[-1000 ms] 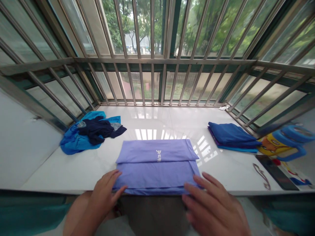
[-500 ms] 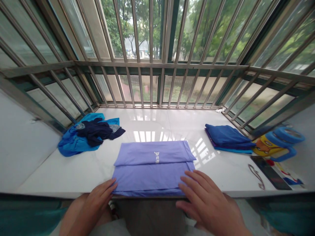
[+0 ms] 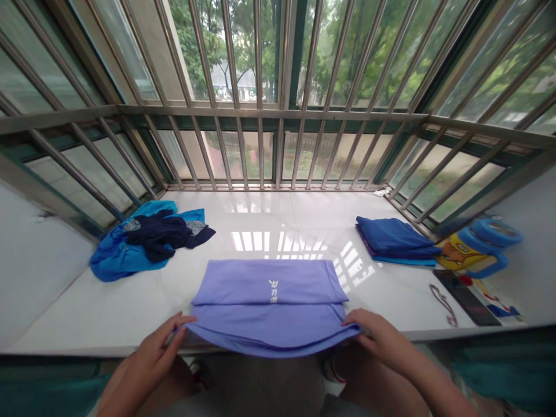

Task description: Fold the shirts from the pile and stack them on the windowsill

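Observation:
A lavender shirt [image 3: 269,318] with small white lettering lies partly folded at the front of the white ledge. Its far part is turned over into a flat panel. My left hand [image 3: 158,350] pinches the near left corner between thumb and fingers. At the near right corner, my right hand [image 3: 376,333] grips the cloth in the same way. Between both hands the near edge is lifted and sags in a curve past the ledge's front edge.
Crumpled blue and navy clothes [image 3: 150,237] lie at the left. A folded blue stack [image 3: 393,240] sits right, beside a blue-and-yellow jug [image 3: 473,246], a dark phone [image 3: 467,296] and a thin cord [image 3: 443,305]. Metal bars [image 3: 278,113] enclose the white ledge [image 3: 286,208].
Both hands have closed on the near corners of the shirt. Its near edge is now raised and pulled toward me. The right hand has gone from spread fingers to a grip.

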Demonstrator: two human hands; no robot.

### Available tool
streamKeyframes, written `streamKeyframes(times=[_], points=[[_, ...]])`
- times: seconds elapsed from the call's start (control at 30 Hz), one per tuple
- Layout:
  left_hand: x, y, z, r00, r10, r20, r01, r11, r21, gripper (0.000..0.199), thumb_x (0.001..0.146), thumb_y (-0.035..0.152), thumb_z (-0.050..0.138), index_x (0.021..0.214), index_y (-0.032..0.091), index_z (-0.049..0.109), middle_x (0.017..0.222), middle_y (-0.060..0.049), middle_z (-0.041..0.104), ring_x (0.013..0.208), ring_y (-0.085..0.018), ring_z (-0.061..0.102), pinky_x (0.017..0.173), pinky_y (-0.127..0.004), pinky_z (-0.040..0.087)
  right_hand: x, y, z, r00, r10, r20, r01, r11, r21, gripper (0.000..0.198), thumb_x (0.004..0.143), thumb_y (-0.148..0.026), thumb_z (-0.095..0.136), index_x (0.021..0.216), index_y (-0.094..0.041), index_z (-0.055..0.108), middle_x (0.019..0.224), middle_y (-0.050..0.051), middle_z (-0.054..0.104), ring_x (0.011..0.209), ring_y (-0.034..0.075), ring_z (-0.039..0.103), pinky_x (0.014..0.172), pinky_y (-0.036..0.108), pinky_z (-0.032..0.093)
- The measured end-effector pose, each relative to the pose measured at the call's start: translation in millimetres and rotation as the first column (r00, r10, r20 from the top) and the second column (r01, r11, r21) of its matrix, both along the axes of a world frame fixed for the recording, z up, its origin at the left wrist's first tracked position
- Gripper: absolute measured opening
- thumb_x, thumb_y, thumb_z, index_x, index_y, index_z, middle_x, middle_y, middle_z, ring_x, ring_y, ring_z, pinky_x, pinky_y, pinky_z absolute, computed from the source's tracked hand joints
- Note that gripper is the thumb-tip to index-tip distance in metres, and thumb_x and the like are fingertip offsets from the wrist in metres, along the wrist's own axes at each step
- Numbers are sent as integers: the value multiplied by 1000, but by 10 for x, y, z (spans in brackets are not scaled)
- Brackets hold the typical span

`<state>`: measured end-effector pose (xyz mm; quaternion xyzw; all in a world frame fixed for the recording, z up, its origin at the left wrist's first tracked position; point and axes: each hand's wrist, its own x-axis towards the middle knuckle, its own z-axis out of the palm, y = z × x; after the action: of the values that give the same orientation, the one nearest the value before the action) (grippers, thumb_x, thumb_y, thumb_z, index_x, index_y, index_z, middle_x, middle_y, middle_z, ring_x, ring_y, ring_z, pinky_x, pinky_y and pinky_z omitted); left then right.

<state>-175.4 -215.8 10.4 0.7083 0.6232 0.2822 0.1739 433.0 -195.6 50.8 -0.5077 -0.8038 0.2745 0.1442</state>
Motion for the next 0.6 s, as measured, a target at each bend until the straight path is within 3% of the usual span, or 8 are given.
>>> streamKeyframes(times=[0.07,0.13,0.2,0.3,0.47,0.6], points=[[50,282,105,997,64,49,-61,995,-75,37,103,60,49,113,34,74,108,0,83,100,-25,79,86,-34,64,-55,252,147,993,-89,-78,81,991,-105,21,94,-30,58,102,-27,77,103,4,80,97,26,75,90,38,60],[127,630,196,988,148,46,-143,985,-98,45,99,66,50,111,30,72,90,0,79,82,-24,76,74,-32,60,-105,561,197,973,-192,-128,171,972,-159,29,99,-44,54,98,-24,76,94,4,79,88,25,74,80,35,59],[212,977,234,978,207,17,-204,974,-99,50,94,68,52,116,27,70,68,4,66,64,-22,67,63,-31,51,-168,842,160,940,-330,-93,316,939,-139,38,100,-52,51,90,-22,72,83,4,76,78,24,72,70,32,56],[305,1348,174,973,230,12,-227,966,-124,51,86,64,62,118,24,65,62,6,60,60,-22,65,61,-30,45,-306,1052,16,846,-522,110,525,851,-5,37,99,-50,54,78,-22,66,75,6,74,73,25,71,65,32,51],[321,1442,-18,948,309,81,-299,947,-120,52,83,65,68,115,25,64,70,4,69,68,-22,69,66,-30,46,-617,853,-223,690,-665,286,644,744,179,49,105,-60,49,101,-17,72,92,17,79,84,32,77,68,37,53],[271,1372,-54,882,315,351,-286,949,-133,64,82,71,72,123,23,61,75,2,75,68,-20,69,69,-30,50,-774,712,-286,671,-627,395,570,778,265,43,109,-50,47,100,-16,73,97,20,77,90,31,77,73,36,54]])
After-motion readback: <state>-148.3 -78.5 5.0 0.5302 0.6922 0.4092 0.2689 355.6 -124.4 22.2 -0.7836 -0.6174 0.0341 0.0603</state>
